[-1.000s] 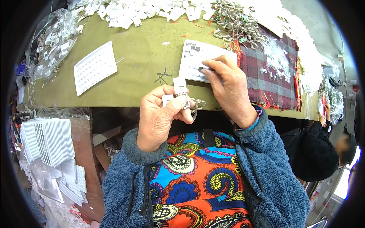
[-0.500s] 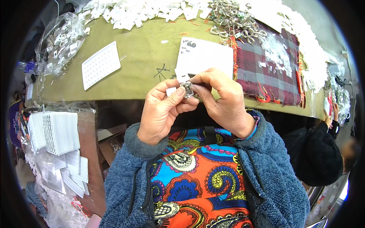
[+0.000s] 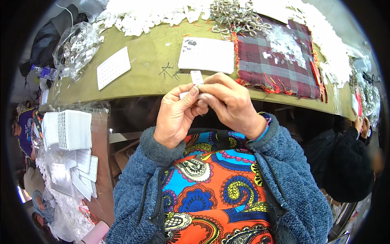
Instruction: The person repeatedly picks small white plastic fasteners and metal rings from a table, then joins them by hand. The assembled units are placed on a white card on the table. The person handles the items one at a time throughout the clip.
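Note:
My left hand (image 3: pixel 174 112) and my right hand (image 3: pixel 232 105) meet just past the table's near edge, both with fingers closed. A small white tag (image 3: pixel 196 77) with a slot stands up from between their fingertips. My left thumb and fingers pinch its lower end. Against the same spot press my right thumb and forefinger. Another white bit (image 3: pixel 183 94) shows behind my left thumb. Whatever lies deeper between the fingers is hidden. Beyond the hands, a white board (image 3: pixel 206 57) bears a few small dark parts (image 3: pixel 191 42) at its far left corner.
On the green-covered table (image 3: pixel 142 61) are a white dimpled tray (image 3: pixel 113 68), a plaid cloth (image 3: pixel 260 61), a heap of metal hooks (image 3: pixel 235 18) and piles of white pieces (image 3: pixel 150 12). Stacked white trays (image 3: pixel 75 130) stand at left. Another person (image 3: pixel 349 162) works at right.
The shiny metal clip seen between my fingers has turned out of sight behind them. My hands stay together at the tag. The table scene has shifted in the picture.

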{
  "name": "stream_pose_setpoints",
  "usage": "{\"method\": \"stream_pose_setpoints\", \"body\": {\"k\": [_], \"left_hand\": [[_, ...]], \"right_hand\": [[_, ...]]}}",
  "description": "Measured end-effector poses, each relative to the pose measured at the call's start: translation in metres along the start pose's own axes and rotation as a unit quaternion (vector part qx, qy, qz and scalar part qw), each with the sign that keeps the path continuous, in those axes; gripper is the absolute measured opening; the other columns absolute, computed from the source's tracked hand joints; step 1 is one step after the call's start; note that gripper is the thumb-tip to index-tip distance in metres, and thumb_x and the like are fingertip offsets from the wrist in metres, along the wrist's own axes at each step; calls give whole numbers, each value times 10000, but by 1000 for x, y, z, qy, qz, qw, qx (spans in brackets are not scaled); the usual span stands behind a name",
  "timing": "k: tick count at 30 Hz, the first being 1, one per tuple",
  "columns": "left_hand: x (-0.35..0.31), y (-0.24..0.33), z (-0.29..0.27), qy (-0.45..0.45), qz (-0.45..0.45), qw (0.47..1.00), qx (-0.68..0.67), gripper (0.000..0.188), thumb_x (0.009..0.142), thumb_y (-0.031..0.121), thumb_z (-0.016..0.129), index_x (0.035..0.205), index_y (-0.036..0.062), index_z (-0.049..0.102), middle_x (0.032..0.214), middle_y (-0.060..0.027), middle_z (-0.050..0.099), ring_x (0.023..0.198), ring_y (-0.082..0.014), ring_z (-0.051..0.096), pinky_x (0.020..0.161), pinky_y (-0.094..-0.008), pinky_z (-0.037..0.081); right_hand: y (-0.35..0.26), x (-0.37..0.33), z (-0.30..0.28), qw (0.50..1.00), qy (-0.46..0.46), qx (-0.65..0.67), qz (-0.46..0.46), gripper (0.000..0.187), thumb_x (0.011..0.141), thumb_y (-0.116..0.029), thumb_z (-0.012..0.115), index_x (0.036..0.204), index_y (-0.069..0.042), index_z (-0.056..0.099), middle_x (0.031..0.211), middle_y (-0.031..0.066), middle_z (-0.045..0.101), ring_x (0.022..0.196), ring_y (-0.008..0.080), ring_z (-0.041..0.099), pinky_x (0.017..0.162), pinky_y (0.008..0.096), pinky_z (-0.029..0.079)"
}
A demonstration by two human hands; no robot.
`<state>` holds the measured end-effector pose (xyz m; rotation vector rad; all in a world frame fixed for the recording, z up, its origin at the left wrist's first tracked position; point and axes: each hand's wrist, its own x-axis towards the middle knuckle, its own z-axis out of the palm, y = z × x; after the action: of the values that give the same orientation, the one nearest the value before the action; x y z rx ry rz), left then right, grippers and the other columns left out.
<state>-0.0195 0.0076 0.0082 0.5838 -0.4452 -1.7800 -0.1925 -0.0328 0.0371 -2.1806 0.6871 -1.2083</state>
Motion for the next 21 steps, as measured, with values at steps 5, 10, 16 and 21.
{"method": "stream_pose_setpoints", "body": {"k": [5,10,16,21], "left_hand": [[2,1,6,-29,0,999,-19,212,969,91,603,1140,-34,610,954,-97,692,791,-155,692,751,-320,616],[0,4,15,-43,-39,998,-13,215,965,85,605,1146,-31,610,920,-92,691,790,-153,694,734,-315,622],[-1,4,27,8,-16,993,117,173,931,70,641,1058,-46,621,912,-129,705,709,-159,695,662,-306,616],[-2,0,26,4,-34,988,150,80,895,31,637,950,-26,629,881,-146,702,620,-176,680,591,-305,598]], "right_hand": [[0,-15,5,998,50,-5,-45,309,799,-55,743,1091,17,669,1016,165,603,825,278,634,725,344,536],[-2,-23,-6,997,56,59,-11,364,824,-71,739,1173,7,671,1020,142,594,870,231,633,764,322,537],[-1,-21,-12,963,91,233,104,182,906,-65,671,1061,22,706,938,101,625,833,159,615,725,271,506],[2,-11,-14,881,73,361,298,269,931,-128,686,1092,75,616,918,72,663,752,77,616,653,217,507]]}}
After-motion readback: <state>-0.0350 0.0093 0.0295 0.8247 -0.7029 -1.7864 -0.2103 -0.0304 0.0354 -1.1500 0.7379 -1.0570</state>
